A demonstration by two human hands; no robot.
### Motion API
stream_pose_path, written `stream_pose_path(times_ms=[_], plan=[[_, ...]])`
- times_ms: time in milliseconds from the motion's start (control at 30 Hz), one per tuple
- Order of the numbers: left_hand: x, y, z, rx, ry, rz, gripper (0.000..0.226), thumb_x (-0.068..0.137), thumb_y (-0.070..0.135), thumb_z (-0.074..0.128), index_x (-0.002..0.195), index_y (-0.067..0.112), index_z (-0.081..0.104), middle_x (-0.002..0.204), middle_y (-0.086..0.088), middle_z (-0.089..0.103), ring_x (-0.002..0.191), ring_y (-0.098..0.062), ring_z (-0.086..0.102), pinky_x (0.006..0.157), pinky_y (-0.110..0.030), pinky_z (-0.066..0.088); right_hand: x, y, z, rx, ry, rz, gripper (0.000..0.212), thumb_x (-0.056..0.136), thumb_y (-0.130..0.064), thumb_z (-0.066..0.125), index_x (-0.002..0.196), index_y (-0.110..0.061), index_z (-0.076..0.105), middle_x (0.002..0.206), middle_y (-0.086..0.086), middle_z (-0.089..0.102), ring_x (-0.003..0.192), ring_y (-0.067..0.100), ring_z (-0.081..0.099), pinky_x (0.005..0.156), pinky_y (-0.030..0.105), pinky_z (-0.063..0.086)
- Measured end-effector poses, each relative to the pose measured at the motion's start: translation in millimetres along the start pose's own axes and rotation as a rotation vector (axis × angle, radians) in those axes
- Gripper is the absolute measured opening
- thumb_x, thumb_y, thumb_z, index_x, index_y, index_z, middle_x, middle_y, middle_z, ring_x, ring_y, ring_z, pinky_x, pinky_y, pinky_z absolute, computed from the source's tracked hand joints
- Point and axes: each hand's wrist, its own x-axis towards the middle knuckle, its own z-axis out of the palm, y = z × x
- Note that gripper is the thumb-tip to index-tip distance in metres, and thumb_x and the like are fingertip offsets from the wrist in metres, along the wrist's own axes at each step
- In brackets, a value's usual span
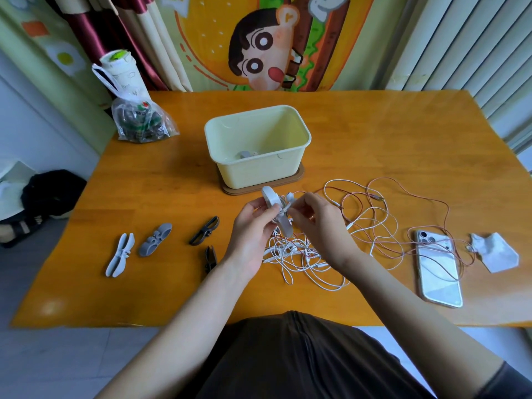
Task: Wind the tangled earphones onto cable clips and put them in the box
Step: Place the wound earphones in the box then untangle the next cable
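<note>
Head view. Grips a white cable clip (272, 197) in the left hand (253, 226), fingers (245, 211) curled round its middle. Holds the clip tilted just above the tabletop (374, 133), on the near side of the box (259, 171). Pinches a strand of the white earphones (291, 197) with the right hand (319, 226), fingers (305, 203) bent and closed on the wire right beside the clip. A few turns of wire already round the clip's waist, an earbud showing near its top.

Below and just near of both hands, a loose white tangle (302, 262) lying on the tabletop. To the right of it, a pink earphone cable (385, 180) spread in wide loops, crossing the white wire and running over a white phone (439, 272) lying back up near the right edge. Just right of the phone, a crumpled tissue (495, 251).

Far of the hands, mid-tabletop: the pale yellow box, open, standing on a brown base (296, 177), with a small grey item (244, 154) on its floor; cannot tell what exactly.

Left of the hands, four spare clips flat on the tabletop, apart from each other:
- a pale clip (119, 254) farthest left
- a grey clip (155, 239) just beside it
- a dark clip (205, 230) further right
- a second dark clip (210, 259) nearer, close by the left forearm

At the far left corner, a clear plastic bag (144, 122) with dark contents, and a paper cup (123, 70) behind it.
</note>
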Motion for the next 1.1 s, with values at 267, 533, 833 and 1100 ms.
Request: stream_pose_path(times_ms=[267, 533, 833, 1100], plan=[[0, -1, -5, -0.041, -0.009, 0.024, 0.021, 0.093, -0.001, 0.05, 0.108, 0.011, 0.06, 0.104, -0.011, 0.069, 0.092, -0.02, 0.068, 0.085, -0.031, 0.054, -1, -7, 1, 0.049, 0.014, 0.035, 0.009, 0.091, -0.015, 0.059, 0.088, -0.006, 0.058, 0.078, 0.0, 0.058, 0.065, 0.008, 0.049, 0.057, 0.016, 0.039], [3, 1, -4, -0.148, 0.008, -0.039, 0.029, 0.095, -0.004, 0.044, 0.111, 0.014, 0.06, 0.109, -0.012, 0.067, 0.093, -0.022, 0.067, 0.079, -0.03, 0.055, 8, -14, 7, 0.073, 0.043, 0.15, 0.015, 0.087, -0.016, 0.062, 0.079, -0.005, 0.055, 0.065, -0.007, 0.052, 0.054, 0.006, 0.043, 0.049, 0.015, 0.036], [6, -5, -8, -0.202, 0.016, -0.054, 0.031, 0.096, -0.004, 0.043, 0.11, 0.017, 0.06, 0.11, -0.013, 0.068, 0.096, -0.022, 0.069, 0.079, -0.028, 0.057, 13, -14, 13, 0.0, -0.083, 0.215, 0.015, 0.086, -0.016, 0.062, 0.078, -0.006, 0.055, 0.07, 0.003, 0.058, 0.053, 0.008, 0.041, 0.046, 0.016, 0.035], [6, -4, -8, -0.139, 0.005, -0.022, 0.031, 0.094, 0.007, 0.052, 0.125, 0.007, 0.056, 0.11, -0.015, 0.067, 0.09, -0.02, 0.068, 0.073, -0.027, 0.057, 15, -11, 13, -0.01, -0.074, 0.198, 0.021, 0.086, -0.017, 0.063, 0.072, -0.012, 0.049, 0.063, -0.007, 0.048, 0.052, 0.007, 0.038, 0.047, 0.012, 0.036]])
